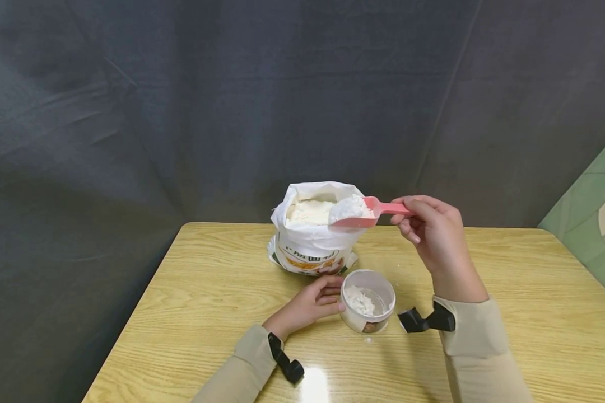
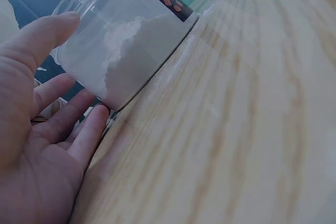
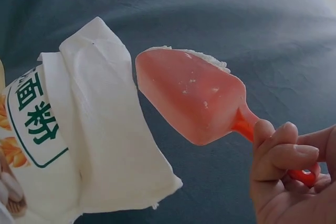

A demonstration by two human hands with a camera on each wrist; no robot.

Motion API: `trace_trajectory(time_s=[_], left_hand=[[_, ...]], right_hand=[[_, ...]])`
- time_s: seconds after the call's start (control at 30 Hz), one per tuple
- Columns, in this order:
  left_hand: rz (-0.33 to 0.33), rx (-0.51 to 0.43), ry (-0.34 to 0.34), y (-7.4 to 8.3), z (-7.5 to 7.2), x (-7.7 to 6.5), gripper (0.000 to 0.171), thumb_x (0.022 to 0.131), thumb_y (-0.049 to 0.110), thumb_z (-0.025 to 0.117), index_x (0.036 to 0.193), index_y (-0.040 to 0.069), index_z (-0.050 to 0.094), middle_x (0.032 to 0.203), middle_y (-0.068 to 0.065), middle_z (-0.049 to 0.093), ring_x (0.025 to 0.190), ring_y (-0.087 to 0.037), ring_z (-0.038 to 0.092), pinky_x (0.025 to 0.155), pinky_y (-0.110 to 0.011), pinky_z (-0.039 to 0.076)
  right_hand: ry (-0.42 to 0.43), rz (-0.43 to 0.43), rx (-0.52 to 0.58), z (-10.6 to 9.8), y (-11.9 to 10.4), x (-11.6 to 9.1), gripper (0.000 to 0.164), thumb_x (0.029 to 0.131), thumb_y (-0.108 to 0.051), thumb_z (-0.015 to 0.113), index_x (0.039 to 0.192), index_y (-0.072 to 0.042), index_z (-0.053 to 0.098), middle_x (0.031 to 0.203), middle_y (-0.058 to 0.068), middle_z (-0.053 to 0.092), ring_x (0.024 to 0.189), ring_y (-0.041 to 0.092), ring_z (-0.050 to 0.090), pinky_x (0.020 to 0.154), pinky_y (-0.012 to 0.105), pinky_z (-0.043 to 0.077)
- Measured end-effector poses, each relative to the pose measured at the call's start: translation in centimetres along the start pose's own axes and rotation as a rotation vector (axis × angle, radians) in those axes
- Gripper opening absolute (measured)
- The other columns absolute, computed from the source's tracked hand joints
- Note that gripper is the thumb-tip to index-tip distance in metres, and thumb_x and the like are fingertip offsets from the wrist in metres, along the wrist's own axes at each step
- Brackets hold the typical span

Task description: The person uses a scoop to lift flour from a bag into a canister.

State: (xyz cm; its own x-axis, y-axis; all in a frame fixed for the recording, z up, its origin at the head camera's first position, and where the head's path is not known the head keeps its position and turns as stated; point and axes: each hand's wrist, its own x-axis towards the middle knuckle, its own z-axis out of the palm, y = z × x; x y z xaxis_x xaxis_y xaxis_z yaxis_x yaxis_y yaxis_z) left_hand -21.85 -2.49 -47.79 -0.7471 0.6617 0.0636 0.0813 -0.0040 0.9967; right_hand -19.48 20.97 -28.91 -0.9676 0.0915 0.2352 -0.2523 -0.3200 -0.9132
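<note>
Right hand (image 1: pixel 436 240): fingers curled round scoop (image 3: pixel 191 98) | left hand (image 1: pixel 307 305): fingers loosely spread against jar (image 1: pixel 354 320) | seemingly lifting flour (image 1: pixel 352 208) from bag (image 1: pixel 312 238) | next needs level carry

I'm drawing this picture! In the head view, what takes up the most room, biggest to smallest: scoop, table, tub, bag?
1. Table
2. White bag
3. Tub
4. Pink scoop: longer than the tub but slimmer; fingers hide some handle.

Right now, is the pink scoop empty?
No, the scoop in the right hand is heaped with white powder.
</note>
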Motion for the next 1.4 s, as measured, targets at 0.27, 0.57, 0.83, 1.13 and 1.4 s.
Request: trace_trajectory(time_s=[0.27, 0.57, 0.83, 1.13, 1.4], left_hand=[[0.004, 0.003, -0.014, 0.4, -0.1, -0.1, 0.055, 0.098, 0.006, 0.067, 0.147, -0.002, 0.043, 0.149, -0.018, 0.047, 0.135, -0.029, 0.050, 0.111, -0.029, 0.045], [0.005, -0.004, -0.017, 0.4, -0.2, -0.4, 0.055, 0.098, 0.005, 0.066, 0.148, -0.003, 0.042, 0.150, -0.018, 0.046, 0.135, -0.030, 0.050, 0.111, -0.029, 0.045], [0.020, 0.006, -0.008, 0.2, -0.4, -0.4, 0.055, 0.097, 0.003, 0.067, 0.146, -0.004, 0.043, 0.149, -0.020, 0.046, 0.135, -0.032, 0.049, 0.111, -0.030, 0.045], [0.013, 0.003, -0.018, 0.2, -0.5, -0.6, 0.055, 0.098, 0.005, 0.066, 0.148, -0.002, 0.043, 0.150, -0.018, 0.045, 0.137, -0.030, 0.048, 0.113, -0.031, 0.043], [0.014, -0.013, -0.019, 0.3, -0.5, -0.7, 0.055, 0.098, 0.004, 0.066, 0.147, -0.003, 0.043, 0.150, -0.018, 0.044, 0.137, -0.031, 0.048, 0.113, -0.032, 0.043]], right_hand=[[0.014, -0.037, 0.029, -1.1, 0.2, -1.5, 0.027, 0.104, -0.008, 0.056, 0.087, -0.001, 0.076, 0.068, 0.005, 0.072, 0.047, 0.009, 0.053, 0.040, 0.011, 0.038], [0.000, -0.009, 0.072, -2.5, 0.7, -2.8, 0.033, 0.107, -0.010, 0.051, 0.087, -0.002, 0.076, 0.068, 0.004, 0.072, 0.046, 0.009, 0.052, 0.040, 0.011, 0.040], [-0.036, 0.002, 0.081, -3.4, 1.3, -3.1, 0.038, 0.108, -0.007, 0.045, 0.084, -0.001, 0.075, 0.065, 0.005, 0.069, 0.041, 0.012, 0.041, 0.037, 0.018, 0.022], [-0.152, 0.012, 0.101, -5.3, 2.1, -2.8, 0.045, 0.109, -0.002, 0.035, 0.084, 0.001, 0.073, 0.063, 0.004, 0.066, 0.046, 0.020, 0.020, 0.044, 0.030, 0.001], [-0.272, 0.111, 0.006, -6.8, 3.3, -2.0, 0.045, 0.107, 0.001, 0.034, 0.087, -0.003, 0.074, 0.065, 0.001, 0.067, 0.042, 0.009, 0.037, 0.041, 0.027, 0.009]])
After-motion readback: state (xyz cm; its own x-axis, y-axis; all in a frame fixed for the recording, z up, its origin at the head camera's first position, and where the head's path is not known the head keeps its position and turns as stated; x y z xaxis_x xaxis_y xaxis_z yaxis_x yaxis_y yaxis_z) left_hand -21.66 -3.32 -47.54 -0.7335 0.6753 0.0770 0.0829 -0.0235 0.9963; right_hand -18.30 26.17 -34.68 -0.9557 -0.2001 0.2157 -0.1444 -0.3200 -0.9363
